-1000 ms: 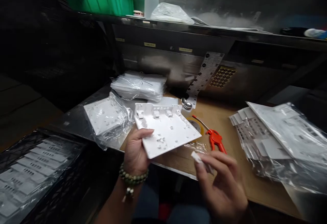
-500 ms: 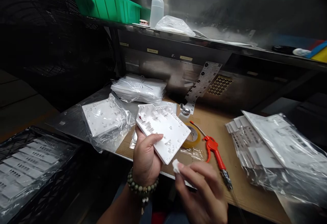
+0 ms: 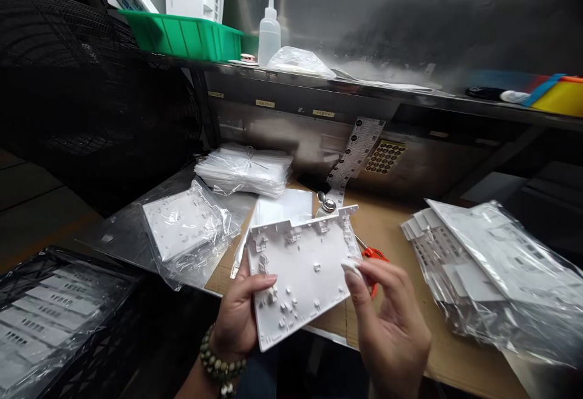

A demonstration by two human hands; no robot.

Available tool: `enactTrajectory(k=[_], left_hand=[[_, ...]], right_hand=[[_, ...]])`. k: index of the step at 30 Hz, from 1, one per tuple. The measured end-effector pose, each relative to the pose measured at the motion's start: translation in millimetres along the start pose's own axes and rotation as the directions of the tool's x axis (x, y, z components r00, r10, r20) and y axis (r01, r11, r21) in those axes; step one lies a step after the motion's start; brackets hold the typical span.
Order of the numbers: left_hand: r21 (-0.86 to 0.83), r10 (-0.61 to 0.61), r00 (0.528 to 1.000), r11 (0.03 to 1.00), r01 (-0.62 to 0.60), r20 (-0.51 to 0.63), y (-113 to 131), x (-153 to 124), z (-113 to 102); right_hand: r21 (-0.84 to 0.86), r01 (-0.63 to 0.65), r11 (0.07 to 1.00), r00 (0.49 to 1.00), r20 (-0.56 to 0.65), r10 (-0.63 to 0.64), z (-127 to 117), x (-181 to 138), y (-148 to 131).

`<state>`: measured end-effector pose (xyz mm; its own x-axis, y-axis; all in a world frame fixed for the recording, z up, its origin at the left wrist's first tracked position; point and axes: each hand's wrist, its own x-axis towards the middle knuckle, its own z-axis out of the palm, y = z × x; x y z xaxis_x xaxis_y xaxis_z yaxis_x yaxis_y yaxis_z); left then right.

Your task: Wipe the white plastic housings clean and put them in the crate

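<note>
My left hand [image 3: 239, 305] grips a white plastic housing panel [image 3: 303, 283] by its left side, thumb over the inner face. That face, with small clips and posts along it, is turned up toward me. At the panel's right edge, my right hand [image 3: 392, 314] pinches a small white wad [image 3: 350, 263], perhaps tissue or cloth, between thumb and fingers. The wad is at or very near the edge; contact is unclear. Behind my right fingers, a red air blow gun [image 3: 376, 254] is mostly hidden.
Bagged white panels lie at left [image 3: 180, 220] and in a stack at right [image 3: 492, 265]. Clear plastic bags [image 3: 246, 168] and a metal-topped dispenser bottle [image 3: 327, 206] sit behind. A black crate [image 3: 113, 283] stands lower left. Overhead, a shelf [image 3: 364, 86] carries a green bin [image 3: 182, 34] and a squeeze bottle [image 3: 269, 37].
The panel has turned in my left hand and come nearer, its face more toward me. My right hand has risen from below the panel to its right edge with the white wad.
</note>
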<state>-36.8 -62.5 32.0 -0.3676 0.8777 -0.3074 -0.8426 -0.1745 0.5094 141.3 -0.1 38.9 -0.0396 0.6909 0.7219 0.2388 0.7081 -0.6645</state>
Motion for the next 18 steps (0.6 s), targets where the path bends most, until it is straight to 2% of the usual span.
enactTrajectory(k=[4,9,12,15,18], left_hand=[[-0.009,-0.024,0.999,1.000,0.024,0.037,-17.2,-6.1,0.5],[0.015,-0.016,0.989,1.000,0.014,0.149,-27.9,-11.1,-3.5],[0.025,0.003,0.986,1.000,-0.007,0.165,-30.7,-12.8,-5.5],[-0.013,-0.018,0.988,1.000,0.020,0.152,-32.5,-13.2,-4.3],[-0.029,0.000,0.975,1.000,0.006,0.222,-34.4,-13.0,-2.7]], right_hand=[[0.082,0.086,0.993,0.995,0.038,-0.089,24.0,12.6,-28.0],[0.078,0.198,0.977,0.975,0.090,-0.205,48.2,15.3,-51.3],[0.065,0.232,0.971,0.966,0.098,-0.238,53.2,14.7,-51.8],[0.039,0.206,0.978,0.976,0.057,-0.208,51.0,14.7,-48.0],[0.033,0.222,0.974,0.974,0.038,-0.223,48.8,13.4,-49.5]])
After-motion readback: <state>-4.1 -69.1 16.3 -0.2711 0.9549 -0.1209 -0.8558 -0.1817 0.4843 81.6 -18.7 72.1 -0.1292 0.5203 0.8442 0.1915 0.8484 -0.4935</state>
